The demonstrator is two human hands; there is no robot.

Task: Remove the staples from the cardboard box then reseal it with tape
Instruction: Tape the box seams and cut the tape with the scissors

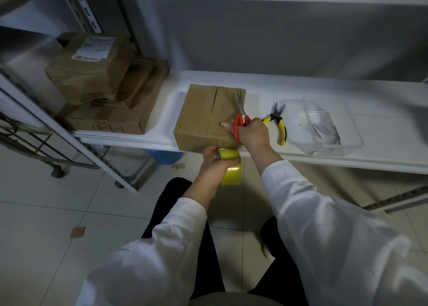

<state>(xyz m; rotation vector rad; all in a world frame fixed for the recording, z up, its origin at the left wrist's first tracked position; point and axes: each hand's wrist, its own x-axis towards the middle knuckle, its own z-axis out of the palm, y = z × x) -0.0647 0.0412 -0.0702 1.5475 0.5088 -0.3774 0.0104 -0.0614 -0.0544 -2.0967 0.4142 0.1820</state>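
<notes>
Box (pixel 206 118) sits at the shelf (pixel 347 90) edge; left hand (pixel 214 164) grips the tape (pixel 230 167) taut, right hand (pixel 252 132) clasps scissors (pixel 240 113), likely for cutting.

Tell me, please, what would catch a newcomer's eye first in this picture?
Probably the bright red-handled scissors in the right hand, resting over the brown cardboard box at the front edge of the white shelf. Just below, the left hand grips a yellow roll of tape against the box's front face. To the right lie yellow-handled pliers and a clear plastic tray holding small metal pieces.
</notes>
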